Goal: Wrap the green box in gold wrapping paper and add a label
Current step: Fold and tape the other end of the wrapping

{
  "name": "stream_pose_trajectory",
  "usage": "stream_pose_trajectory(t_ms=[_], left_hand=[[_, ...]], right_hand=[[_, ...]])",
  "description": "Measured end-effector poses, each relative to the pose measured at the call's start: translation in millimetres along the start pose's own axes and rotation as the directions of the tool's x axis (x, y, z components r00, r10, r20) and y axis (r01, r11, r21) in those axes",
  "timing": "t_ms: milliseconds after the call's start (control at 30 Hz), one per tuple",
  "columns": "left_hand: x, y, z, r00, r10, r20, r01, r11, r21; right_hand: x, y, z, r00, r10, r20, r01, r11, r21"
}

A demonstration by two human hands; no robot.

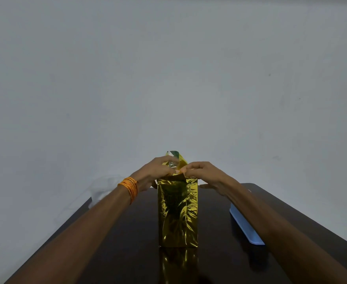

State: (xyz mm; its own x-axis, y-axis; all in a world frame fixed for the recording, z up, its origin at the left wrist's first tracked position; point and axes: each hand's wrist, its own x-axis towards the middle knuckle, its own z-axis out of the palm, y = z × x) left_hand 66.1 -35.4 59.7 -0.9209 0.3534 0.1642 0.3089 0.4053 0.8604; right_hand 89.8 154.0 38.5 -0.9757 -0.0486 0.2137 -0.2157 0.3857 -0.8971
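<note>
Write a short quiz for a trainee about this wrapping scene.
1. True or false: the wrapped box stands upright on the table.
2. Which wrist wears the orange band: A left, B right?
3. Fill in: the left hand and right hand pinch the paper at the box's ___.
Key: 1 true; 2 A; 3 top.

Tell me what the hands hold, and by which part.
The left hand and the right hand both pinch the gold wrapping paper at its loose flaps on top.
</note>
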Motion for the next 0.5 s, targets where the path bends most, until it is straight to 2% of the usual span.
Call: stream_pose_trajectory(t_ms=[67,233,500], left_hand=[[-2,-3,2,1.000,0.010,0.014,-0.010,1.000,-0.006],[-1,-11,3,0.986,0.165,-0.030,-0.164,0.985,0.047],[3,-13,1,0.998,0.069,-0.008,-0.069,0.997,-0.027]], right_hand=[[1,0,0,1.000,0.025,0.006,-0.025,1.000,-0.007],[4,-1,0,0.998,0.045,0.035,-0.043,0.998,-0.042],[8,1,0,0.998,0.052,0.022,-0.051,0.998,-0.041]])
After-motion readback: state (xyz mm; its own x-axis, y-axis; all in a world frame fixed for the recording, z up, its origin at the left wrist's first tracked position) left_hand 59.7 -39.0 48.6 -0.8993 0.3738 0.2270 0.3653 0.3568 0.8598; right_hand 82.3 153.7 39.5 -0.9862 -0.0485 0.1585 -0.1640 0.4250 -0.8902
